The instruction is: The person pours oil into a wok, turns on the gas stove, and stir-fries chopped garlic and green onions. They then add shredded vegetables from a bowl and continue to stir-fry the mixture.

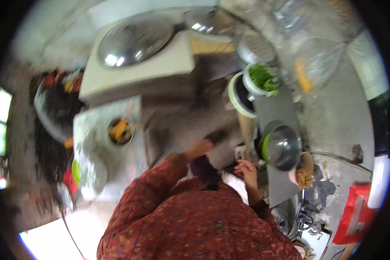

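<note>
My left hand, blurred, hangs in front of my body over the floor; nothing shows in it, and its fingers cannot be made out singly. On the right, my right hand hangs low beside the grey counter, fingers bent, with no object visible in it. Nearest to it on the counter stands a metal pot. Green leafy vegetables fill a white basket at the counter's far end. A pink bowl with a brown cloth-like thing lies beyond the pot.
A metal sink with a faucet is at the lower right. A pale bin stands under the basket. On the left, a table holds a bowl of orange pieces. Ahead, a large metal lid covers part of a pale stove.
</note>
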Available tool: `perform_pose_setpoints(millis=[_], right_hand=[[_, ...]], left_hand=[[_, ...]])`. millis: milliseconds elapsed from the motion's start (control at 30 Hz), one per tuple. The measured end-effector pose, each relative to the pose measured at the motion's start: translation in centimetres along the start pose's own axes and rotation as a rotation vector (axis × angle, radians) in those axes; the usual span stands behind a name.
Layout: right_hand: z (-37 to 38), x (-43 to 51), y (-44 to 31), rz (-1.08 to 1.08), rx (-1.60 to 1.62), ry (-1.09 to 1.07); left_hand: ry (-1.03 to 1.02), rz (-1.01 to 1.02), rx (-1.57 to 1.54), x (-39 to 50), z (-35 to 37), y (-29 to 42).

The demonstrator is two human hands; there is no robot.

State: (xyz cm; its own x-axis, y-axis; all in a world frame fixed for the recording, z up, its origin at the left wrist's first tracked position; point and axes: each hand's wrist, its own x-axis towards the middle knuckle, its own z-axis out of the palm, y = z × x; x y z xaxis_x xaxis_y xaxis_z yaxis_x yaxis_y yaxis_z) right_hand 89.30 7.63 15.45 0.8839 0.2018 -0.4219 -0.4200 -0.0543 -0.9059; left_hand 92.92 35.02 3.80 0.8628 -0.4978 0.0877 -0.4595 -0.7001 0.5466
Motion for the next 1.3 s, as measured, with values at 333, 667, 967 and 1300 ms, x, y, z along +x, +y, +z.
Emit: perform_pose_setpoints(millis=[333,667,967,1300], right_hand=[[0.1,24.0,-23.0,-0.203,0.197,0.137],[-6.0,36.9,-33.3,-0.123,0.798,0.261],[-9.3,45.3,-32.6,-0.031,1.057,0.332],[-8.1,45.7,-34.0,0.001,1.053,0.294]], left_hand=[[0.053,-0.784,-1.134,13.7,-15.3,-8.8],[0.087,-0.48,-1.373,37.5,-25.2,-12.9],[-0.089,-0.537,-1.793,60.6,-28.5,-14.5],[0.042,-0.786,-2.027,72.7,-23.1,-12.4]])
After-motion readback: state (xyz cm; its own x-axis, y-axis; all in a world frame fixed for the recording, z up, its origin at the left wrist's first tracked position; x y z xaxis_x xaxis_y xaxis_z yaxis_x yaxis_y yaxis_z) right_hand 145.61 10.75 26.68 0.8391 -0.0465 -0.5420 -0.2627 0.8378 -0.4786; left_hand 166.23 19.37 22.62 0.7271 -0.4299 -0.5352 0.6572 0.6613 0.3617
